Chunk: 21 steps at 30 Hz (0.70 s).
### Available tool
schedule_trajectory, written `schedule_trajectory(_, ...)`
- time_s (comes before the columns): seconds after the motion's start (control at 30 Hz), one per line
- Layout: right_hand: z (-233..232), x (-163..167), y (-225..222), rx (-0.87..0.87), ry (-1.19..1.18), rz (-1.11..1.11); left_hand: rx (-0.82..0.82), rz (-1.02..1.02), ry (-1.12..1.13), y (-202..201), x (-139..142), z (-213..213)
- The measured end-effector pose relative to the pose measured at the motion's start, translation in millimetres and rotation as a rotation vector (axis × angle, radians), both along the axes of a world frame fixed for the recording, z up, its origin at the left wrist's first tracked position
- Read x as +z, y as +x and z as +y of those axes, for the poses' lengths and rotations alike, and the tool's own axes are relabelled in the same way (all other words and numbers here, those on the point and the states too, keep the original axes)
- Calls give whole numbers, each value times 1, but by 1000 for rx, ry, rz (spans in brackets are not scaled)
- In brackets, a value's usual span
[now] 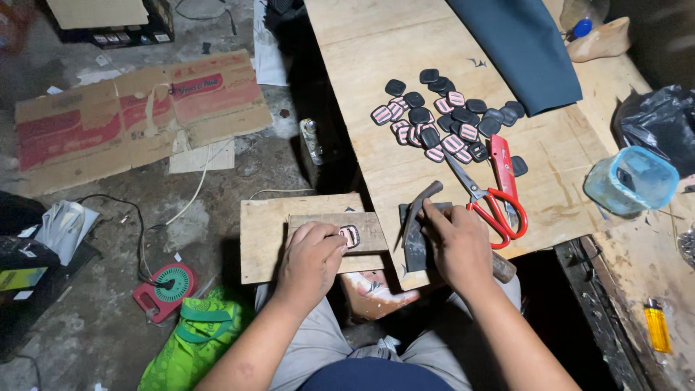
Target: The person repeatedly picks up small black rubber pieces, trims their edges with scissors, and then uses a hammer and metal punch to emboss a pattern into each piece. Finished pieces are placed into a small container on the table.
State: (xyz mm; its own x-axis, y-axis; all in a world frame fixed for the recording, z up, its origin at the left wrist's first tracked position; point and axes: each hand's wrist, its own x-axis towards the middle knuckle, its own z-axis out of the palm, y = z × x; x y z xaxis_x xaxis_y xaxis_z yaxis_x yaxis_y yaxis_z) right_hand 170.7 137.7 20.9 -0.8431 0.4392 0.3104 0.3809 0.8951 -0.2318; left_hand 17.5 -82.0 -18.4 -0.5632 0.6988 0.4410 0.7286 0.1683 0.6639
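Left hand (311, 257) is closed down on a small dark rounded-square patch with pink stripes (350, 235), pinning it flat on a narrow wooden board (373, 228) that lies across the person's lap. Right hand (457, 245) is closed around a dark metal hammer head (416, 232); its wooden handle runs beneath the palm.

Judgement: sound work here calls for the patch held square on the board, fingertips kept off the striking area, and short, controlled taps.

A pile of like black and pink-striped patches (445, 119) lies loose on the plywood table (376, 72), well apart from the board. Red-handled scissors (489, 199) and a red utility knife (501, 166) lie just beside the right hand.

Containers: a pale blue translucent plastic tub (628, 182) stands at the table's right edge, contents unclear. A black plastic bag (659, 119) sits behind it, contents hidden.
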Motion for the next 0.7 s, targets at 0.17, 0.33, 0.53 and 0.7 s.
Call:
schedule_trajectory(0.17,-6,-14,3,-37,60,15,16,52,-66,1,6,-1)
schedule_trajectory(0.33,-10,-14,4,-52,54,43,45,112,-145,11,17,4)
schedule_trajectory(0.53,-11,-15,6,-40,34,94,48,108,-106,13,16,3)
schedule_trajectory(0.7,-9,-10,5,-34,1,71,57,132,-85,14,9,4)
